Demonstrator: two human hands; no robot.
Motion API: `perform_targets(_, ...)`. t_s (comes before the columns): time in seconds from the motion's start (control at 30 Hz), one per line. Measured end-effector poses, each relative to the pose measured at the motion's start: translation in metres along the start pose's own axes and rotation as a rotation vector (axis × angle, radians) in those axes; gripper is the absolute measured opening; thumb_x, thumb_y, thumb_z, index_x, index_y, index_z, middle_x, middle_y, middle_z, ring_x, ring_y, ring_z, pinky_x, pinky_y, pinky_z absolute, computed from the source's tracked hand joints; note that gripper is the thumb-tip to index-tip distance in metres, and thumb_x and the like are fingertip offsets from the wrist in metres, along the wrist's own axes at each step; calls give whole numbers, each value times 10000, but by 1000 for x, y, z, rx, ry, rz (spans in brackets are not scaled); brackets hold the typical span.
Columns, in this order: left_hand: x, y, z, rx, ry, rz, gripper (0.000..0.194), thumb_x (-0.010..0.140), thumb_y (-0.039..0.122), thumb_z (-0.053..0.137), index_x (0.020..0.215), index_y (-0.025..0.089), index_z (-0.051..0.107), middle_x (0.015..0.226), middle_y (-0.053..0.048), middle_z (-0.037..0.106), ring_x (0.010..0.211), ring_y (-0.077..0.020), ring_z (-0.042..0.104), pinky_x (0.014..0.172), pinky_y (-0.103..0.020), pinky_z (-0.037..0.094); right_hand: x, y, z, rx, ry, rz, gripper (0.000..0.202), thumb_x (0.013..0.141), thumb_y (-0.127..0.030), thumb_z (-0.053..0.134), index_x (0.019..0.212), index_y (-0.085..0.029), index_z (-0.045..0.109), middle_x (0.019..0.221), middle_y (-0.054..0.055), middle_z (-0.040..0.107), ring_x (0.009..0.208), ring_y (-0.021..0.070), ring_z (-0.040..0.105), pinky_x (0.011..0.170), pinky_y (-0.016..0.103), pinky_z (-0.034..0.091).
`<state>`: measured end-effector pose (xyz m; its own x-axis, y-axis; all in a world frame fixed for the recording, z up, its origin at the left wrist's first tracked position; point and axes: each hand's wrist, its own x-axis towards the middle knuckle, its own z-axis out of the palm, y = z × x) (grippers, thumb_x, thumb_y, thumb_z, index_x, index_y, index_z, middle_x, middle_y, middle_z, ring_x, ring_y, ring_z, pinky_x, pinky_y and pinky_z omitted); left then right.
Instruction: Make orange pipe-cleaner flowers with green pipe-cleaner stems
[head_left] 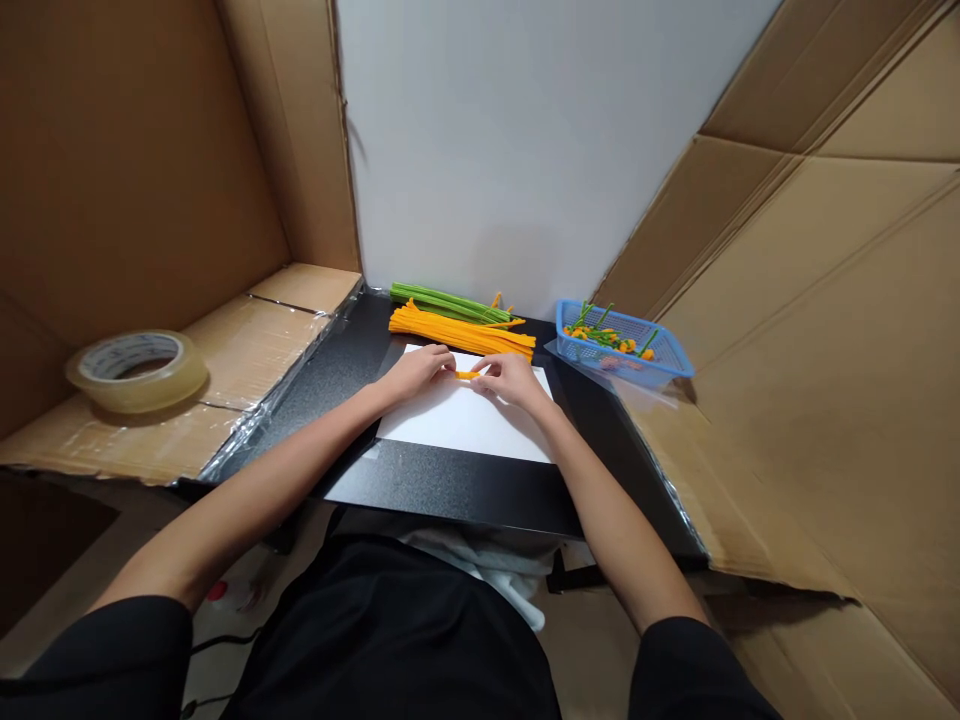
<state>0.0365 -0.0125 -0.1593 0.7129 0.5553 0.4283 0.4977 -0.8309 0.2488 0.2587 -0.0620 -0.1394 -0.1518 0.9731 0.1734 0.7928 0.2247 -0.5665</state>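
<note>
Between my two hands, just above the white sheet of paper (457, 425), is a short yellow-orange pipe cleaner (467, 375), seemingly folded or coiled. My left hand (420, 372) pinches its left end with bent fingers. At the other end, my right hand (511, 380) grips it between thumb and fingers. Right behind the hands lies a bundle of yellow-orange pipe cleaners (457, 332). Beyond that is a bundle of green pipe cleaners (450, 303). The fingertips partly hide the piece's ends.
A blue plastic basket (664, 372) holding several orange and green pipe-cleaner pieces stands at the back right. On the cardboard ledge at left rests a large roll of clear tape (139, 370). Cardboard walls (840, 330) flank the black table (450, 485); a white wall (525, 130) closes the back.
</note>
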Motion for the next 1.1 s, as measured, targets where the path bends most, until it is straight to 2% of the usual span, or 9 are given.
perform_targets(0.17, 0, -1, 8, 36, -6, -37, 230, 901, 146, 505, 897, 177, 732, 950, -72, 693, 894, -205, 636, 706, -275, 434, 0, 1, 10, -51, 84, 4, 91, 711, -222, 795, 792, -183, 811, 832, 54, 755, 756, 167, 646, 670, 252, 415)
perform_targets(0.37, 0, 3, 11, 83, 32, -111, 181, 882, 133, 555, 891, 174, 731, 882, -60, 727, 805, -199, 649, 667, -280, 423, -1, -1, 15, 10, 91, 8, 39, 722, -157, 778, 746, -163, 809, 747, 48, 765, 712, 164, 662, 657, 246, 428)
perform_targets(0.53, -3, 5, 11, 136, 21, -25, 233, 922, 125, 506, 922, 175, 733, 933, -70, 737, 900, -213, 653, 724, -290, 448, 1, 1, 18, 23, 114, 2, 17, 711, -149, 789, 716, -159, 802, 718, 47, 766, 678, 161, 663, 657, 249, 434)
perform_targets(0.87, 0, 11, -1, 258, -82, 161, 215, 908, 160, 524, 827, 147, 722, 865, -95, 705, 859, -220, 602, 783, -342, 441, 0, -2, 23, -2, 141, -27, 52, 732, -118, 752, 695, -135, 784, 735, 63, 759, 699, 167, 658, 659, 254, 421)
perform_targets(1.1, -2, 16, -1, 313, -103, 176, 196, 912, 171, 524, 884, 134, 714, 894, -106, 703, 898, -232, 608, 808, -365, 450, 1, -1, 25, -35, 137, -3, 68, 743, -121, 724, 711, -138, 782, 730, 61, 758, 686, 162, 658, 643, 246, 411)
